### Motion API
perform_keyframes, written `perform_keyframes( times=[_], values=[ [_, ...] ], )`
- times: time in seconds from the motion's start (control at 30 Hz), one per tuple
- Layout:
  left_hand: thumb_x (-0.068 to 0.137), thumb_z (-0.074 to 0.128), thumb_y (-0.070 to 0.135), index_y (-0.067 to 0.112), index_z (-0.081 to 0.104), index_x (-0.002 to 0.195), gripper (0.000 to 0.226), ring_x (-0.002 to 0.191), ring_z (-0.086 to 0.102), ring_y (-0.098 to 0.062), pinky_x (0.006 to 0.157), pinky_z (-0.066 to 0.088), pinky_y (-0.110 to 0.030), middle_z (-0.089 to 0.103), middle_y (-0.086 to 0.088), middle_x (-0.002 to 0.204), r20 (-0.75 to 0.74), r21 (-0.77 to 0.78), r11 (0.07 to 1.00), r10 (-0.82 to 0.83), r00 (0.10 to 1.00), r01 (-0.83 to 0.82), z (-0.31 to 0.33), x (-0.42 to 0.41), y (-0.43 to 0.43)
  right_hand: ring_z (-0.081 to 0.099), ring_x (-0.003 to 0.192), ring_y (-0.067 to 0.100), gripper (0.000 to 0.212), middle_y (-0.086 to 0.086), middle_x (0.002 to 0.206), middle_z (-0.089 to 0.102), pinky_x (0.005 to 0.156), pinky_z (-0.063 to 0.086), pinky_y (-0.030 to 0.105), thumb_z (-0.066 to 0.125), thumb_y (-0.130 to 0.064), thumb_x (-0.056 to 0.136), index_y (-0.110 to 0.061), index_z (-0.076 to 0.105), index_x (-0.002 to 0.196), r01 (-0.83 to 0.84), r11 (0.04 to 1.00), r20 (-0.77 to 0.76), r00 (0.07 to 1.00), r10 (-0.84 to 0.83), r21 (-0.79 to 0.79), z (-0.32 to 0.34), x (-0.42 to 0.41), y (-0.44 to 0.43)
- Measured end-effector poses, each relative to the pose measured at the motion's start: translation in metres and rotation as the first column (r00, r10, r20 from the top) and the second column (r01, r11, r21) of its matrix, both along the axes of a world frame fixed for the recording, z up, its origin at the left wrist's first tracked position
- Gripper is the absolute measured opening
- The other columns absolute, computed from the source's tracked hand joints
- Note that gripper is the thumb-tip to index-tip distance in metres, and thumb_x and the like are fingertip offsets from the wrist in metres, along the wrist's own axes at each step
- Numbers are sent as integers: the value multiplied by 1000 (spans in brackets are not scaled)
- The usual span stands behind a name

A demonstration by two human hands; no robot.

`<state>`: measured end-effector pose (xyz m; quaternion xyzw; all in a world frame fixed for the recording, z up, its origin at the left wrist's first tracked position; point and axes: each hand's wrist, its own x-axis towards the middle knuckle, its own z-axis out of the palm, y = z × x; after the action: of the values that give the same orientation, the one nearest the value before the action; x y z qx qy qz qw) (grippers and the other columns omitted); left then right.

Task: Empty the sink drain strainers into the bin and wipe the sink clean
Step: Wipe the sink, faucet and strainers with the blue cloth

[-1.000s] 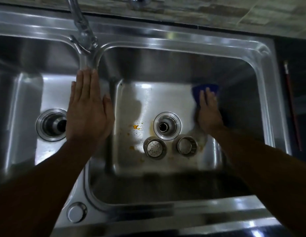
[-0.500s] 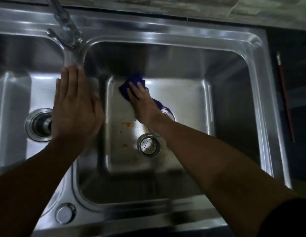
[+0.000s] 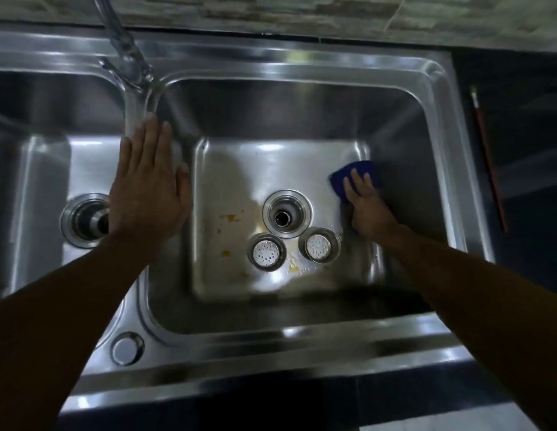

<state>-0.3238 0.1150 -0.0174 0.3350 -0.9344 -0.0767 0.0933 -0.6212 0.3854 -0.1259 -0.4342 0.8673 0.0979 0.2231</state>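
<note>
A steel double sink (image 3: 302, 343) fills the view. In the right basin, two round perforated strainers (image 3: 266, 251) (image 3: 319, 244) sit side by side on the floor, just in front of the open drain (image 3: 286, 213). My right hand (image 3: 365, 206) presses a blue cloth (image 3: 355, 175) flat against the basin floor at its right side. Yellow-orange food stains (image 3: 229, 218) mark the floor left of the drain. My left hand (image 3: 148, 188) lies flat and open on the divider between the basins, holding nothing.
The tap (image 3: 125, 57) rises at the back over the divider. The left basin's drain (image 3: 84, 220) is partly hidden by my left hand. A thin red-handled tool (image 3: 488, 157) lies on the dark counter at right. A round cap (image 3: 126, 348) sits on the front rim.
My right hand swept the blue cloth from the basin's back left across to its right side, uncovering the drain and the second strainer. My left hand stayed on the divider.
</note>
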Motion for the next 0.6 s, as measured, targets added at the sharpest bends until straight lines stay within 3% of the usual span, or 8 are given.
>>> perform_keyframes(
  times=[0.13,0.2,0.3,0.4,0.5,0.6],
  values=[
    [95,37,30,1,27,156,68,153,24,-37,126,15,-51,28,-22,163,100,-5,991,-135,986,136,-5,-4,28,-6,153,43,87,14,168,-9,126,4,46,57,-9,89,-9,8,160,-12,995,86,996,3,104,8,25,34],
    [93,37,33,2,29,156,71,152,27,-38,126,13,-52,31,-22,162,206,85,982,-183,961,169,-12,-18,59,-5,153,42,84,13,168,-7,126,5,46,57,-10,91,-11,10,160,-34,990,127,992,17,134,10,35,46],
    [94,47,36,8,19,159,76,155,18,-30,126,3,-43,20,-13,167,338,262,935,-322,884,240,-27,-50,114,-2,153,42,75,12,168,-7,125,10,46,50,-14,97,-12,8,160,-85,972,136,989,56,217,16,43,55],
    [84,65,36,13,17,158,91,155,15,-26,127,10,-40,17,-8,167,317,386,879,-413,854,281,-42,-76,158,-4,153,44,79,13,167,-12,124,16,49,50,-13,98,-11,1,160,-108,950,142,988,69,293,21,47,50],
    [82,75,30,18,3,161,107,158,1,-24,128,10,-41,-3,-4,170,315,510,826,-440,841,241,-59,-91,186,-7,152,44,85,13,167,-15,124,18,51,53,-7,97,-11,-3,160,-115,948,111,990,85,296,22,46,47],
    [81,78,28,22,-1,162,113,158,-1,-24,126,8,-38,-7,0,170,298,504,823,-451,841,263,-76,-100,196,-10,152,43,83,13,167,-16,125,11,51,52,-8,99,-10,-4,160,-95,967,57,995,83,239,17,40,44]
  ],
)
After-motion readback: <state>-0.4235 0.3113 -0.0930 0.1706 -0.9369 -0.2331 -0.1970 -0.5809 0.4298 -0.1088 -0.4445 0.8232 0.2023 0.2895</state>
